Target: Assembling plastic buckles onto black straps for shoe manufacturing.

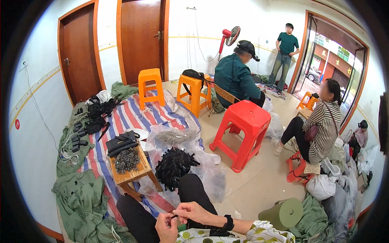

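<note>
Over my lap my left hand [167, 229] and my right hand [196, 213] meet, fingers pinched together. Between their fingertips is a small black piece [174, 216], mostly hidden and too small to name. Just beyond my knees, a heap of black strap-like pieces [176, 167] lies on clear plastic. Left of it stands a low wooden stool [142, 172] bearing a pile of small dark metal parts [127, 160] and a black pouch [121, 143]. A bit of green material [181, 227] shows beside my hands on my lap.
A striped tarp [97, 162] covers the floor at left, with green cloth [81, 198] along it. A red stool [243, 129] and orange stools [150, 83] stand ahead. A green roll [281, 214] is at right. A person in stripes [324, 129] sits right; others are farther off.
</note>
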`<move>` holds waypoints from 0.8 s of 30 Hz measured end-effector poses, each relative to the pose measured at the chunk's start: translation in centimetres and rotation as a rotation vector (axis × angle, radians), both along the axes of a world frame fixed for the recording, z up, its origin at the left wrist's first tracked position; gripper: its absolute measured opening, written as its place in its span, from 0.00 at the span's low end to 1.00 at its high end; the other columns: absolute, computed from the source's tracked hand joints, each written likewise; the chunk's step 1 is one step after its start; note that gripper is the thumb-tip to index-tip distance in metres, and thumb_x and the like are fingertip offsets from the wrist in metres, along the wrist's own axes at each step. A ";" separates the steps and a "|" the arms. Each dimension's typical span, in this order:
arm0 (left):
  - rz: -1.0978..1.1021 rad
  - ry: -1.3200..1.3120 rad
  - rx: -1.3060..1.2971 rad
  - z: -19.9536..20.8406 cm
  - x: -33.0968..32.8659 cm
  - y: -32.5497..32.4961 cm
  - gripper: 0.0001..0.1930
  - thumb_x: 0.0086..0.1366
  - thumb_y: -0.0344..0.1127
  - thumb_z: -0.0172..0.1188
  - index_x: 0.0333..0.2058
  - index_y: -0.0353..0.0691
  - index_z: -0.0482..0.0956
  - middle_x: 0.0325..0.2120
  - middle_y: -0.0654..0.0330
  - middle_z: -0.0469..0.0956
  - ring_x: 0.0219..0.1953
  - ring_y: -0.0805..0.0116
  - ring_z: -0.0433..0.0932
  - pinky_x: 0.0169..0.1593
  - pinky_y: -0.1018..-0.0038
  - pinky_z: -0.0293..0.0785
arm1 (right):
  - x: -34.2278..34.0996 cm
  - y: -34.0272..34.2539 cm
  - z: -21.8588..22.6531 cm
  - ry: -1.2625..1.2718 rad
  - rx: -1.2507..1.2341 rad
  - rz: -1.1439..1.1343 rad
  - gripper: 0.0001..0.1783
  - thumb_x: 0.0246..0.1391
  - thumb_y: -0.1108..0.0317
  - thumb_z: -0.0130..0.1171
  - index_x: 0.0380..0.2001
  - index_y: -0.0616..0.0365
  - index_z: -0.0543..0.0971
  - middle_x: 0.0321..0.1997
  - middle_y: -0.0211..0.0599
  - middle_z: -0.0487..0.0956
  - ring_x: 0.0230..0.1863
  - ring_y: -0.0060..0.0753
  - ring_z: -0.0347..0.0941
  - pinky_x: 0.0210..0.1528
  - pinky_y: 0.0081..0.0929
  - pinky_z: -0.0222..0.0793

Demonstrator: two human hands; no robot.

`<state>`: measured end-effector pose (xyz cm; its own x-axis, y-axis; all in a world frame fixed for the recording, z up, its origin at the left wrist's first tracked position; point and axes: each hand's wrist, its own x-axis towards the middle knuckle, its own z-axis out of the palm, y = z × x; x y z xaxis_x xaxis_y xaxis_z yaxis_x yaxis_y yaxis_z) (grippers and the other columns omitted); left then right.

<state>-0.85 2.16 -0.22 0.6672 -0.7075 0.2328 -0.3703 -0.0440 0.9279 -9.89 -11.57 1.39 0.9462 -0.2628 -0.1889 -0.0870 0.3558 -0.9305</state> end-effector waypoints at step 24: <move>-0.175 0.053 0.233 -0.5 -0.3 0.5 0.08 0.56 0.31 0.55 0.21 0.34 0.71 0.15 0.54 0.73 0.17 0.67 0.73 0.24 0.71 0.67 | -1.9 0.1 1.3 -0.156 -0.780 -0.259 0.11 0.49 0.72 0.55 0.37 0.60 0.74 0.32 0.38 0.76 0.31 0.27 0.74 0.34 0.25 0.69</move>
<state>-1.16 2.61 -0.72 0.5372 -0.8432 0.0186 -0.3427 -0.1981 0.9183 -11.75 -11.51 2.73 0.8382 -0.4767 0.2651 0.0589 -0.4041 -0.9128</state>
